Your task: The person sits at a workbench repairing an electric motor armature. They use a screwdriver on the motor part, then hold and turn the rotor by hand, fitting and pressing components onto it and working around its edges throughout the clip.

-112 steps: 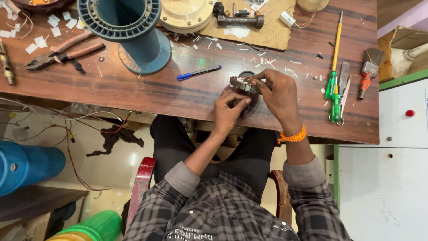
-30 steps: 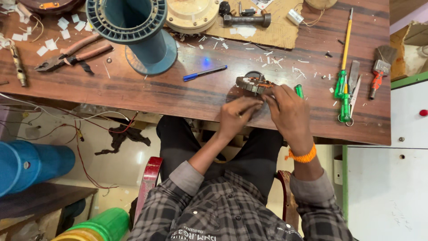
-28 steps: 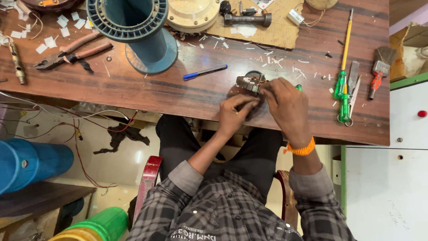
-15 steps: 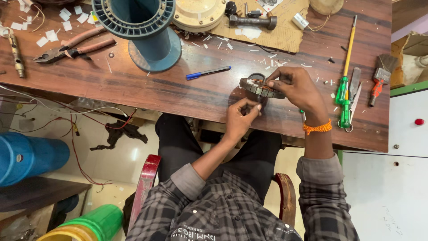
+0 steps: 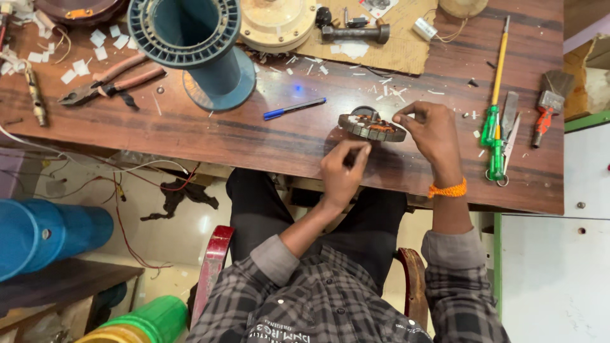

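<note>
The right hand (image 5: 435,134) holds a round motor stator (image 5: 372,127) by its right edge, thumb and forefinger pinched on the rim. The stator is a dark, ribbed ring with copper-coloured windings on its upper face. It is tilted slightly and sits just above the wooden counter (image 5: 190,130), near the counter's front edge; whether its underside touches the wood cannot be told from this view.

The left hand (image 5: 342,173) is just below the stator, at the counter's front edge. Its fingers are curled together, thumb against forefinger, possibly pinching a small item that is too small to identify. The hand is close to the stator rim but does not clearly touch it.

An orange thread band (image 5: 447,189) circles the right wrist. Both forearms wear a grey checked shirt with the cuffs pushed back.

Items on the counter:
- A blue pen (image 5: 294,108) lies left of the stator, well apart from it.
- A large teal plastic spool (image 5: 200,47) stands upright behind the pen.
- Red-handled pliers (image 5: 108,79) lie to the left of the spool.
- A screwdriver with a green handle and yellow shaft (image 5: 494,108) lies right of the right hand.
- Small scissors (image 5: 508,136) lie just beside the screwdriver.
- White scraps are scattered behind the stator.
</note>
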A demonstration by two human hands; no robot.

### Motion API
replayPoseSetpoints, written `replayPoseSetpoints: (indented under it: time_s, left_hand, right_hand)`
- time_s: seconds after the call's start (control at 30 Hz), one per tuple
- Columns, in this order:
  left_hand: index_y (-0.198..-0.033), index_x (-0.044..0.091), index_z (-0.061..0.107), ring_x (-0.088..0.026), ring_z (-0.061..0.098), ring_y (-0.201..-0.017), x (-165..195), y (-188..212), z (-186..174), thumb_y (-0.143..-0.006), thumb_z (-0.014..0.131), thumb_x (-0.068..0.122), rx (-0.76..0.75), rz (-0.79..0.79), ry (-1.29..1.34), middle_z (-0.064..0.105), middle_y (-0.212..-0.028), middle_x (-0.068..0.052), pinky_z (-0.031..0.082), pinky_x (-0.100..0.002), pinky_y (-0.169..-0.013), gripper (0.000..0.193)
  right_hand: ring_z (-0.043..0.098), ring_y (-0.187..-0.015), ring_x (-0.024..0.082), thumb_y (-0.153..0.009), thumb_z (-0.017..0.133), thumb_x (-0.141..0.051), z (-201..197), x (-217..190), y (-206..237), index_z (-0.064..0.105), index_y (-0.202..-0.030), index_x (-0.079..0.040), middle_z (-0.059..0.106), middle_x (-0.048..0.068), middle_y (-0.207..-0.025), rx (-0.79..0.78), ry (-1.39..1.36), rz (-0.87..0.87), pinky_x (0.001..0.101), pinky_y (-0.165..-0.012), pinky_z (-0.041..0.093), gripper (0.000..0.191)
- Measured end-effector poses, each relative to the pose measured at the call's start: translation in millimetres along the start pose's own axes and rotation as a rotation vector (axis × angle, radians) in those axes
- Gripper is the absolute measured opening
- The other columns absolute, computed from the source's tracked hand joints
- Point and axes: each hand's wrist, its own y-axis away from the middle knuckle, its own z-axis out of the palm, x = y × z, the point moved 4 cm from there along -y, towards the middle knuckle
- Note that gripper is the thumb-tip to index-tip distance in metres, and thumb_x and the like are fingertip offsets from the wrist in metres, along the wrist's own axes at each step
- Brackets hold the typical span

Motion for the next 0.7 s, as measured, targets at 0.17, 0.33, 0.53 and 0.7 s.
replayPoseSetpoints:
  time_s: [0.17, 0.33, 0.53, 0.7]
  left_hand:
    - [-0.143, 0.018, 0.049, -0.026, 0.06, -0.11, 14, -41, -16, -0.085, 0.085, 0.026, -0.248, 0.597, -0.19, 0.071, -0.123, -0.004, 0.044, -0.039, -0.095, 0.069]
    - [-0.157, 0.027, 0.039, -0.021, 0.06, -0.102, 5, -70, -13, -0.084, 0.087, 0.024, -0.516, 0.597, -0.218, 0.072, -0.116, 0.004, 0.042, -0.039, -0.091, 0.088]
    - [-0.151, 0.024, 0.053, -0.02, 0.056, -0.1, 5, -66, -14, -0.086, 0.086, 0.023, -0.521, 0.438, -0.21, 0.071, -0.115, 0.009, 0.044, -0.039, -0.096, 0.073]
    - [-0.139, 0.026, 0.06, -0.021, 0.056, -0.101, 5, -65, -14, -0.083, 0.085, 0.022, -0.499, 0.525, -0.198, 0.07, -0.13, 0.007, 0.042, -0.038, -0.094, 0.062]
  right_hand:
    - [0.038, -0.053, 0.003, -0.091, 0.079, -0.019, -19, 7, 32, 0.077, -0.097, -0.006, 0.049, -0.008, -0.059, -0.045, -0.283, 0.221, 0.0276, -0.047, 0.029, 0.014]
    - [0.039, -0.059, 0.005, -0.091, 0.079, -0.014, -22, -22, 54, 0.08, -0.101, -0.006, 0.05, -0.001, -0.062, -0.014, -0.14, 0.031, 0.0293, -0.051, 0.03, 0.012]
    - [0.06, -0.064, 0.018, -0.093, 0.078, -0.012, -3, -50, 83, 0.074, -0.103, -0.006, 0.068, 0.012, -0.08, 0.111, 0.035, -0.226, 0.0322, -0.058, 0.045, 0.012]
    - [0.055, -0.06, 0.019, -0.093, 0.078, -0.01, -2, -50, 83, 0.074, -0.104, -0.008, 0.064, 0.011, -0.076, 0.149, 0.038, -0.235, 0.0329, -0.057, 0.043, 0.012]
